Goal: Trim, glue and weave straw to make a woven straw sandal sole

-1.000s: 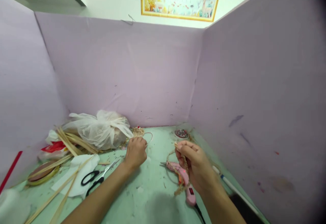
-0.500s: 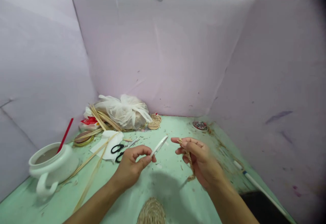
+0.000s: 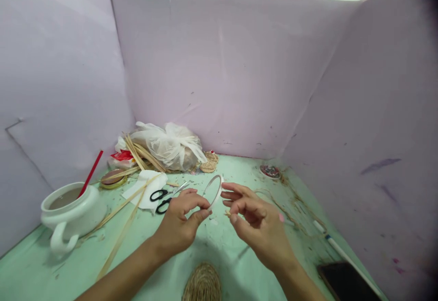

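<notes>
Above the tabletop [image 3: 239, 166], white ring [image 3: 219, 192] in pinched left fingers [image 3: 201, 200], now nearer the right fingers [image 3: 251, 204] pinched on straw tip [image 3: 227, 213].

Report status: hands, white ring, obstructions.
Left hand pinching white ring. Right hand at ring's edge, contact unclear. Scissors partly hidden behind left hand, not blocking ring.
</notes>
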{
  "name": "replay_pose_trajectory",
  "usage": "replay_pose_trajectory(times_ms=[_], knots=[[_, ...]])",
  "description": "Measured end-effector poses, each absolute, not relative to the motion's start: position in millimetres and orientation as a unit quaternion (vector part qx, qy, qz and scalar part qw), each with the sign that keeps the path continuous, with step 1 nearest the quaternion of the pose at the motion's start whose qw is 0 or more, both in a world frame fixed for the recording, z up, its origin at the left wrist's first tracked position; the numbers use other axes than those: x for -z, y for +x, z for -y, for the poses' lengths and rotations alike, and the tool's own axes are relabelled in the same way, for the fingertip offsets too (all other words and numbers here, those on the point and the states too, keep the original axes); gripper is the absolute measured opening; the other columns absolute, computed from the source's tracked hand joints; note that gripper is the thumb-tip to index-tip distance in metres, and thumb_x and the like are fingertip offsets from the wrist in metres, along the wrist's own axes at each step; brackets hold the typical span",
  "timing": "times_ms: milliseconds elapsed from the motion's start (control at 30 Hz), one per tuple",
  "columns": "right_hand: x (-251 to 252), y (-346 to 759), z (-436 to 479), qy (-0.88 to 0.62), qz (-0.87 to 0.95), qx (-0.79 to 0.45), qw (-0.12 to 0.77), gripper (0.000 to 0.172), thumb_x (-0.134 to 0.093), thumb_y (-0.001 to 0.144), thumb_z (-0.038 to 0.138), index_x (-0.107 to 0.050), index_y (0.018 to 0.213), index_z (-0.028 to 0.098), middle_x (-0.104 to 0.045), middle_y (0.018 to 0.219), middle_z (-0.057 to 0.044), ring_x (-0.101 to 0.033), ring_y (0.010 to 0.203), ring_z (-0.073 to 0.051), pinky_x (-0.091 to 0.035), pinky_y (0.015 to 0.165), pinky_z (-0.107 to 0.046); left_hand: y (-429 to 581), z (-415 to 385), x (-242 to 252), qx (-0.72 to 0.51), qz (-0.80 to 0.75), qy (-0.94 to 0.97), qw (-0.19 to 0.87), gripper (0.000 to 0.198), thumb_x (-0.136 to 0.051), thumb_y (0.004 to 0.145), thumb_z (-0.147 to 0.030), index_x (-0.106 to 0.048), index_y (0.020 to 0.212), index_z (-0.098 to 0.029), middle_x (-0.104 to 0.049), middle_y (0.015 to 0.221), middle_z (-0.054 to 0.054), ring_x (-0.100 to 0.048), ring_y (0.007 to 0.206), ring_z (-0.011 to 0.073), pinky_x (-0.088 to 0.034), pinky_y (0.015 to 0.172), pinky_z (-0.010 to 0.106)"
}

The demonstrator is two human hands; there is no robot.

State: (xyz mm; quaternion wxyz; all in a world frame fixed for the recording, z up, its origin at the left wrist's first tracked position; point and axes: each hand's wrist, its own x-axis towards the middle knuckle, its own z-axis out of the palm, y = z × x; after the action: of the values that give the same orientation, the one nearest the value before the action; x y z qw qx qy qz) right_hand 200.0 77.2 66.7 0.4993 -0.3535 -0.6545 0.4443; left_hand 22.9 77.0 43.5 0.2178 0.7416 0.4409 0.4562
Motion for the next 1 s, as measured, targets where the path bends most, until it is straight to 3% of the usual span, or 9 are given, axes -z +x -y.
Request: replay_pose_trajectory(times_ms=[333,500,633,733,867,1000], knots=[[-65,193,-72,-0.359,0.699,-0.405,0.468,0.017,-0.056,0.064,0.004,-0.059,0.06,0.02,-0.059,0.114,-0.006,-0.056,0.106,-0.022,-0.043,0.093,-0.038,23,-78,-45,-0.459,-0.443,0.748,0.184,0.014,-0.048,0.077,-0.021,-0.055,0.065,-0.021,-0.062,0.062,-0.002,-0.054,0.06,0.0132,-0.034,0.096,0.039],[-66,194,-74,-0.363,0.72,-0.363,0.467,0.015,-0.054,0.064,0.005,-0.057,0.06,0.02,-0.057,0.1,-0.005,-0.056,0.097,-0.02,-0.045,0.084,-0.032,27,-74,-42,-0.452,-0.435,0.761,0.164,0.014,-0.045,0.077,-0.017,-0.054,0.067,-0.02,-0.06,0.061,-0.003,-0.053,0.058,0.0119,-0.035,0.094,0.036],[-63,190,-73,-0.357,0.734,-0.37,0.443,0.016,-0.053,0.064,0.005,-0.056,0.059,0.02,-0.055,0.085,-0.003,-0.057,0.085,-0.018,-0.045,0.072,-0.028,25,-76,-38,-0.447,-0.458,0.75,0.167,0.014,-0.046,0.078,-0.019,-0.056,0.069,-0.019,-0.06,0.064,0.0,-0.054,0.065,0.0145,-0.042,0.076,0.03],[-62,188,-72,-0.351,0.746,-0.377,0.423,0.017,-0.052,0.063,0.004,-0.055,0.058,0.02,-0.056,0.078,-0.002,-0.057,0.079,-0.017,-0.044,0.071,-0.028,22,-79,-39,-0.447,-0.482,0.733,0.172,0.014,-0.047,0.078,-0.02,-0.057,0.069,-0.018,-0.06,0.066,0.002,-0.054,0.067,0.0156,-0.041,0.065,0.028],[-66,195,-75,-0.384,0.728,-0.34,0.454,0.013,-0.054,0.066,0.009,-0.055,0.059,0.02,-0.055,0.083,-0.003,-0.056,0.08,-0.017,-0.043,0.075,-0.031,19,-82,-41,-0.449,-0.488,0.727,0.177,0.011,-0.049,0.076,-0.018,-0.058,0.07,-0.018,-0.061,0.067,0.001,-0.054,0.069,0.0158,-0.04,0.068,0.028],[-67,203,-80,-0.415,0.713,-0.32,0.466,0.01,-0.055,0.069,0.014,-0.057,0.063,0.021,-0.055,0.097,-0.006,-0.054,0.094,-0.021,-0.042,0.081,-0.035,20,-81,-41,-0.454,-0.475,0.731,0.182,0.011,-0.05,0.076,-0.017,-0.058,0.069,-0.018,-0.061,0.066,0.001,-0.053,0.07,0.0163,-0.04,0.071,0.03]])
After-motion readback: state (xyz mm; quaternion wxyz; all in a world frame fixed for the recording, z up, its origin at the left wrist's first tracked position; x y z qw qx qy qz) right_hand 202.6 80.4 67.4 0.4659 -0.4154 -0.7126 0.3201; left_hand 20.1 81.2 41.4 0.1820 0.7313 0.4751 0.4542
